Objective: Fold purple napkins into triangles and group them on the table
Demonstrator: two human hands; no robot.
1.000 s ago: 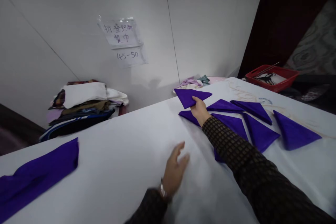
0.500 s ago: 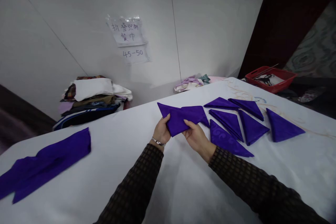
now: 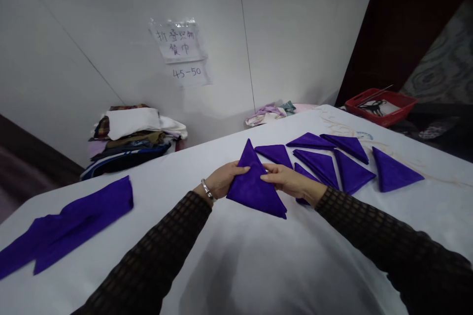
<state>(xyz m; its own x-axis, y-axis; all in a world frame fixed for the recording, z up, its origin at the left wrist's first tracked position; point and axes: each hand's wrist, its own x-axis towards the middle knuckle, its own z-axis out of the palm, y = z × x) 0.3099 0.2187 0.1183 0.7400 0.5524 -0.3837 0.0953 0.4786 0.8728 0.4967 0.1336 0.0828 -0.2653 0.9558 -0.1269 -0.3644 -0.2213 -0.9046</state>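
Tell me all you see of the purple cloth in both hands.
The purple cloth is smooth-looking fabric folded into a layered triangle. One corner points toward the wall; stacked edges show at the near right corner. It is in the grip of the left hand and right hand, thumbs on top, over the white tablecloth.

8 purple triangles (image 3: pixel 251 187), 1 basket (image 3: pixel 393 117)

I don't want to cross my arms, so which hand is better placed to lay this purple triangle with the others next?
Probably your right hand: it holds the purple triangle on the side nearer the other triangles, while your left hand grips the opposite edge.
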